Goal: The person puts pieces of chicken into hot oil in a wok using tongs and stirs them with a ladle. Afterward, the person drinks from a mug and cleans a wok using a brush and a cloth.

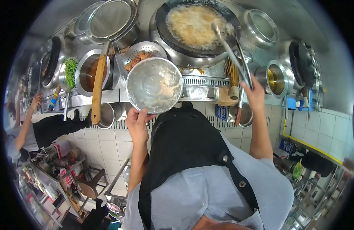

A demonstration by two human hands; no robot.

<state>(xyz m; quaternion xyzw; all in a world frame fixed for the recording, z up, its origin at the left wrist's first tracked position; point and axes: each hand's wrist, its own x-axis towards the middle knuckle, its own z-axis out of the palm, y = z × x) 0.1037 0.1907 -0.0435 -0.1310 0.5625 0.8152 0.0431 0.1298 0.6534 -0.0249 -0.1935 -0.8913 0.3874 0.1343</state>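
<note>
My left hand (pixel 139 123) grips the rim of a metal bowl (pixel 149 86), tilted so its wet inside with a pale smear shows. My right hand (pixel 254 91) is closed around metal tongs (pixel 244 63). The tips of the tongs reach over the right side of a dark wok (pixel 161 28), where pale pieces bubble in foaming oil (pixel 192 23). Behind the bowl, partly hidden by it, a perforated ladle (pixel 156 48) holds reddish-brown pieces (pixel 138 59).
A wooden-handled strainer (pixel 110 19) rests on a pot at the left. Nearby stand a pot of brown liquid (pixel 87 73) and green vegetables (pixel 71 73). At right are a pot of yellow oil (pixel 275 79) and a bamboo brush (pixel 233 82). Another person's hand (pixel 36 100) is at far left.
</note>
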